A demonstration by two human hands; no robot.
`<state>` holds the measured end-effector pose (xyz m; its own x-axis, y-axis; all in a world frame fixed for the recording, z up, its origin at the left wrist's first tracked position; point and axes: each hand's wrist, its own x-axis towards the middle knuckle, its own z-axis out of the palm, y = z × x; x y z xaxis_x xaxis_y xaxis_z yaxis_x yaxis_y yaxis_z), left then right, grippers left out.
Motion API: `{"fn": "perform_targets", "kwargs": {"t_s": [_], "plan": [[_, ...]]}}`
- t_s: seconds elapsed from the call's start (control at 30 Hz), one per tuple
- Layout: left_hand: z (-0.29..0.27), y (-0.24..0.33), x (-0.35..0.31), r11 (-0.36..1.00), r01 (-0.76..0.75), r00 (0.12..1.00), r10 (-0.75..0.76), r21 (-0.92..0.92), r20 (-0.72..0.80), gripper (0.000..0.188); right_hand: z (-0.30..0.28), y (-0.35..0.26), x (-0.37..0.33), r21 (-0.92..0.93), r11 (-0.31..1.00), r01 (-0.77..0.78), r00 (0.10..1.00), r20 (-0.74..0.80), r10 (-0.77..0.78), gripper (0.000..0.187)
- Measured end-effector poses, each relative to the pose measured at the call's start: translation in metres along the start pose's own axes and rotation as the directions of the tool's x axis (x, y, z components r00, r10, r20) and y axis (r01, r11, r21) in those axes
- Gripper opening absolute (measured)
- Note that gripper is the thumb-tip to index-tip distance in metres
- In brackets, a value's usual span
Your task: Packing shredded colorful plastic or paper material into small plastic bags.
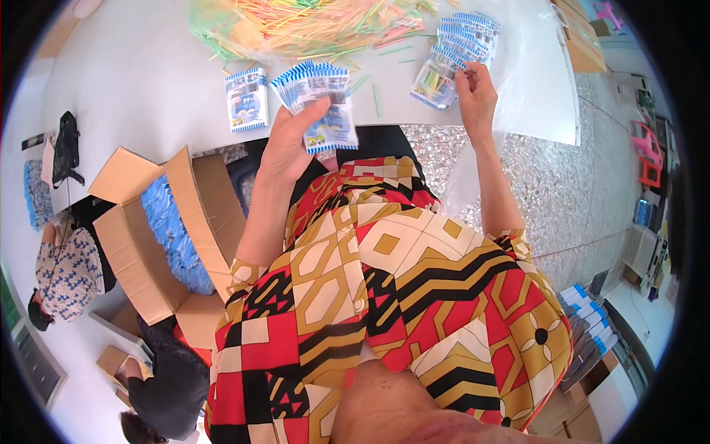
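A fanned stack of flat, clear plastic packets (pixel 339 132) with blue-and-white striped ends is gripped in my left hand (pixel 292 137), thumb across the front. My right hand (pixel 477 102) pinches the right edge of a similar packet (pixel 435 81) with thin yellow-green sticks showing inside. That one lies at the near end of an overlapping row of packets (pixel 467 35) on the table's right side. To the left of my left hand, another small pile of packets (pixel 246 100) rests flat by the table edge.
Loose coloured sticks (pixel 318 26) heap on clear plastic along the far side of the white table (pixel 159 81). An open cardboard box (pixel 137 270) full of blue packets (pixel 177 237) stands at my left. Clear plastic sheeting (pixel 518 66) hangs at right. Two people (pixel 74 266) sit further left.
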<state>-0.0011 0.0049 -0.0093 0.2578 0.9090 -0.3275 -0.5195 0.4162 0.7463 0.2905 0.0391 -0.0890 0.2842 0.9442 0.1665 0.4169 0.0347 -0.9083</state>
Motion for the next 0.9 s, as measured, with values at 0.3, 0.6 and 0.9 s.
{"fn": "perform_targets", "kwargs": {"t_s": [0.3,0.6,0.9], "plan": [[0.01,-0.002,0.002,0.99,-0.095,0.994,0.101,0.105,-0.048,0.021,-0.01,-0.03,-0.015,0.024,0.967,0.256,0.966,-0.033,-0.255,0.011],[0.011,0.001,0.001,0.988,-0.113,0.993,0.117,0.103,-0.032,0.023,-0.004,-0.016,-0.021,0.071,0.995,0.077,0.988,0.126,-0.085,0.014],[0.011,-0.006,0.003,0.935,-0.268,0.95,0.296,0.231,-0.097,0.024,-0.011,-0.031,0.004,-0.289,0.93,0.226,0.965,-0.062,-0.254,0.03]]}}
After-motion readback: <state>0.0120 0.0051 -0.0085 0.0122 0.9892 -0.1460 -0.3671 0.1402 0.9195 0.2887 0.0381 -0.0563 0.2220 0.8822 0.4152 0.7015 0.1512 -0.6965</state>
